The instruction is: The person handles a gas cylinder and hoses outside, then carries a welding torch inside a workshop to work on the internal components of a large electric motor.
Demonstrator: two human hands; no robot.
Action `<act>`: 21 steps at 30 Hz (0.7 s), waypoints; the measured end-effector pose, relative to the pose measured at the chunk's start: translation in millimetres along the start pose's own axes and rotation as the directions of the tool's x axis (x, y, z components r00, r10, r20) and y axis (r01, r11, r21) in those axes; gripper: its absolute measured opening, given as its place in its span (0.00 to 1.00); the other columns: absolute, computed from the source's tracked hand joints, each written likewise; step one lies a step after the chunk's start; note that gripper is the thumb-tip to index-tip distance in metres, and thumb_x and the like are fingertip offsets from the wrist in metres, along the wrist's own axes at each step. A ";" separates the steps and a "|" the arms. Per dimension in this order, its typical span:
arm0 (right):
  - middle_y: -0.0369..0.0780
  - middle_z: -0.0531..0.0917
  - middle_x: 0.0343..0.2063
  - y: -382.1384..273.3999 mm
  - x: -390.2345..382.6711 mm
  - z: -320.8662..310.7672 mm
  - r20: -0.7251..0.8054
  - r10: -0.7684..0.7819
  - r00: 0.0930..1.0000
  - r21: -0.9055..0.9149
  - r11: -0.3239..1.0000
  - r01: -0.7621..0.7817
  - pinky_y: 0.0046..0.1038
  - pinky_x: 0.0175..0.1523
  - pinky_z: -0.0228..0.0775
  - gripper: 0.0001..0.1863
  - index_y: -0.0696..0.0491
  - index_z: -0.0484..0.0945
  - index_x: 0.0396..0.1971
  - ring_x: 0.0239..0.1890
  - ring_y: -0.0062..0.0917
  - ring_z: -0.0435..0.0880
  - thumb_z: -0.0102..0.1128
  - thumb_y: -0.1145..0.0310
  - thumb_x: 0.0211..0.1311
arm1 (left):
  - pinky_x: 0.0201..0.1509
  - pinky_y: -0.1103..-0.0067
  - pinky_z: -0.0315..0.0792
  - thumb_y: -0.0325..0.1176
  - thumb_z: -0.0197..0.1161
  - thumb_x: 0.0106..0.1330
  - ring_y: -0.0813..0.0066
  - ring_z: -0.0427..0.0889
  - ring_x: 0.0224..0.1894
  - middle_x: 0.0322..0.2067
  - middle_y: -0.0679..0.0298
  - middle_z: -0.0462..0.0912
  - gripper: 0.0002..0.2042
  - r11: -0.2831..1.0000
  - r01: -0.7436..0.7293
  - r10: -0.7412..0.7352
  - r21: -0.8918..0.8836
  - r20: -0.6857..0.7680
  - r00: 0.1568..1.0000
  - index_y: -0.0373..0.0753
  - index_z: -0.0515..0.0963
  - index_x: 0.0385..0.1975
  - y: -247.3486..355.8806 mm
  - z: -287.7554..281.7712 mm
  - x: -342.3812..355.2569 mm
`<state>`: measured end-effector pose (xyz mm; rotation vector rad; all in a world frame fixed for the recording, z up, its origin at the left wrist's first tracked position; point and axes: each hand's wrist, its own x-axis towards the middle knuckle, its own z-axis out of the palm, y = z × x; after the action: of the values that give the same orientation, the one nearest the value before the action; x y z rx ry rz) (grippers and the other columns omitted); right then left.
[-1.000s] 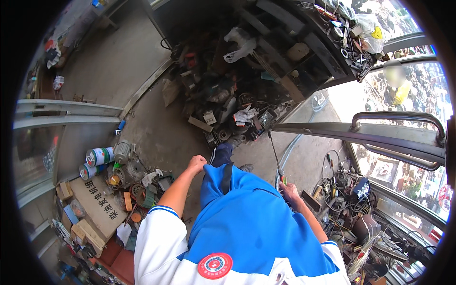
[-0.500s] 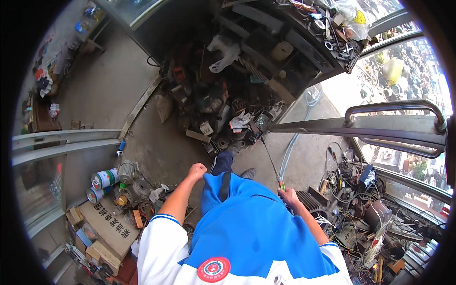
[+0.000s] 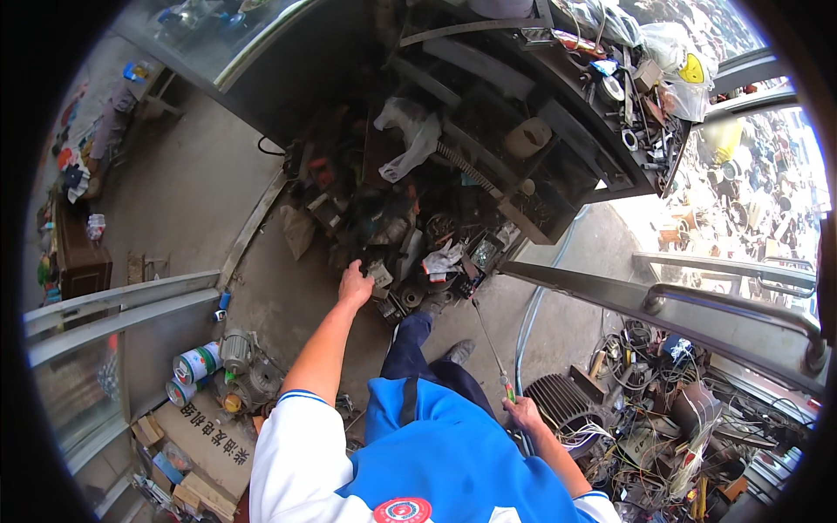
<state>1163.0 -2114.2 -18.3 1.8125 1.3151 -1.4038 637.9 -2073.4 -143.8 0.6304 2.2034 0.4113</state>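
Observation:
My left hand (image 3: 355, 285) reaches forward over the near edge of a heap of parts under the bench. Its fingers are loosely bent and a little apart, with nothing visible in them. A small pale box (image 3: 379, 274) lies just right of it in the picture; I cannot tell whether they touch. My right hand (image 3: 523, 413) is closed round the red and green handle of a long thin screwdriver (image 3: 506, 383). The shaft points forward and down, its tip near the right side of the heap. White work gloves (image 3: 443, 259) lie on the heap.
A dark metal bench (image 3: 558, 131) with loose parts on top stands ahead. On the right are a door with a bar handle (image 3: 741, 309), a pale blue hose (image 3: 532, 314) and a pile of wires and motor parts (image 3: 645, 418). Paint cans (image 3: 196, 362) and a cardboard box (image 3: 205, 436) sit on the left.
My left hand has moved forward to the heap, its fist loosened. My right hand, with the screwdriver, has shifted slightly left and lower in the picture. The view has shifted too.

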 end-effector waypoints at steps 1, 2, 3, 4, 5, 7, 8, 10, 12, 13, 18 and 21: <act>0.46 0.86 0.28 -6.2 -0.6 1.6 -0.004 -0.009 1.000 -0.001 1.000 0.009 0.35 0.43 0.74 0.24 0.57 0.84 0.35 0.35 0.35 0.86 0.58 0.48 0.62 | 0.64 0.66 0.67 0.37 0.63 0.59 0.51 0.72 0.61 0.57 0.48 0.73 0.33 1.000 -0.005 0.005 -0.007 -0.041 0.999 0.40 0.62 0.66 19.0 -6.2 23.1; 0.47 0.85 0.27 -8.4 -1.2 5.1 -0.008 -0.018 1.000 0.000 1.000 0.017 0.35 0.42 0.74 0.23 0.57 0.84 0.33 0.34 0.36 0.86 0.58 0.48 0.62 | 0.65 0.65 0.66 0.37 0.63 0.59 0.50 0.70 0.63 0.60 0.47 0.70 0.34 1.000 -0.011 0.010 -0.014 -0.080 0.997 0.41 0.60 0.67 38.6 -12.2 46.4; 0.47 0.85 0.26 -13.9 -1.0 2.4 0.007 -0.015 1.000 -0.028 0.999 0.015 0.35 0.42 0.74 0.23 0.57 0.84 0.31 0.34 0.38 0.85 0.58 0.49 0.63 | 0.65 0.64 0.66 0.37 0.64 0.59 0.49 0.69 0.63 0.61 0.47 0.69 0.35 1.000 -0.023 0.020 -0.019 -0.134 0.991 0.41 0.60 0.68 50.9 -16.5 67.0; 0.48 0.84 0.25 -16.4 -0.3 6.2 0.016 -0.006 1.000 -0.037 0.999 0.007 0.36 0.42 0.74 0.23 0.57 0.84 0.30 0.33 0.39 0.85 0.58 0.49 0.63 | 0.65 0.64 0.66 0.37 0.65 0.59 0.48 0.69 0.63 0.62 0.47 0.67 0.36 0.999 -0.049 0.046 -0.012 -0.179 0.983 0.41 0.59 0.68 67.3 -19.1 90.0; 0.50 0.83 0.27 -14.3 2.6 9.9 0.015 -0.007 1.000 -0.033 0.999 0.008 0.37 0.42 0.74 0.24 0.59 0.83 0.28 0.35 0.41 0.84 0.58 0.50 0.64 | 0.65 0.64 0.66 0.36 0.65 0.58 0.48 0.68 0.63 0.62 0.48 0.67 0.36 0.997 -0.078 0.079 0.014 -0.217 0.973 0.42 0.59 0.68 81.7 -22.6 110.3; 0.49 0.81 0.33 -8.9 7.3 18.2 -0.067 -0.139 0.988 -0.057 0.989 0.135 0.35 0.44 0.72 0.22 0.59 0.82 0.30 0.38 0.37 0.82 0.60 0.51 0.62 | 0.65 0.63 0.66 0.36 0.67 0.57 0.48 0.68 0.63 0.62 0.47 0.67 0.38 0.986 -0.156 0.167 0.062 -0.262 0.951 0.42 0.58 0.69 105.2 -25.9 148.8; 0.55 0.81 0.41 -18.0 0.4 18.0 -0.074 -0.153 0.985 -0.086 0.985 0.147 0.38 0.49 0.74 0.24 0.61 0.82 0.33 0.44 0.45 0.82 0.61 0.50 0.63 | 0.65 0.63 0.67 0.35 0.68 0.56 0.47 0.68 0.63 0.61 0.47 0.68 0.39 0.976 -0.203 0.217 0.081 -0.273 0.937 0.43 0.57 0.69 114.3 -25.3 165.8; 0.50 0.82 0.36 -36.1 -5.5 14.7 -0.048 -0.056 0.997 0.040 0.997 0.058 0.37 0.53 0.70 0.22 0.59 0.81 0.27 0.45 0.40 0.80 0.62 0.52 0.62 | 0.63 0.62 0.68 0.36 0.68 0.56 0.48 0.70 0.62 0.60 0.48 0.71 0.37 0.972 -0.213 0.230 0.101 -0.219 0.948 0.44 0.61 0.68 136.5 -22.6 189.0; 0.51 0.82 0.35 -26.5 -0.4 25.0 -0.082 -0.109 0.991 -0.008 0.994 0.108 0.37 0.53 0.70 0.22 0.60 0.81 0.28 0.45 0.41 0.80 0.62 0.51 0.61 | 0.60 0.61 0.70 0.36 0.67 0.56 0.48 0.74 0.59 0.56 0.49 0.75 0.33 0.969 -0.214 0.230 0.125 -0.132 0.964 0.44 0.66 0.64 151.3 -17.7 211.5; 0.51 0.82 0.36 -27.0 0.5 24.4 -0.072 -0.115 0.991 0.000 0.993 0.116 0.37 0.52 0.71 0.22 0.60 0.81 0.27 0.45 0.41 0.80 0.62 0.52 0.61 | 0.58 0.61 0.71 0.37 0.66 0.56 0.49 0.76 0.56 0.54 0.49 0.77 0.30 0.968 -0.208 0.219 0.139 -0.071 0.973 0.44 0.69 0.62 154.7 -15.2 221.8; 0.53 0.81 0.42 -31.4 8.1 22.0 -0.021 -0.033 0.999 0.035 0.999 0.034 0.37 0.56 0.70 0.23 0.60 0.83 0.32 0.49 0.44 0.80 0.62 0.51 0.62 | 0.48 0.61 0.74 0.38 0.62 0.58 0.50 0.82 0.48 0.41 0.50 0.84 0.16 0.947 -0.311 0.319 0.080 -0.123 0.940 0.41 0.82 0.45 196.3 -35.6 233.0; 0.55 0.81 0.45 -28.6 12.2 15.8 -0.016 -0.023 1.000 0.008 1.000 0.024 0.38 0.57 0.70 0.23 0.60 0.83 0.34 0.50 0.46 0.79 0.62 0.50 0.61 | 0.43 0.67 0.73 0.37 0.62 0.59 0.57 0.83 0.42 0.34 0.51 0.85 0.14 0.892 -0.444 0.413 -0.082 -0.247 0.877 0.35 0.82 0.39 254.0 -78.1 214.2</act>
<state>1130.4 -2110.7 -30.2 1.8232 1.3445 -1.4121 534.4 -1750.8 -102.6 1.0471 2.2090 0.8956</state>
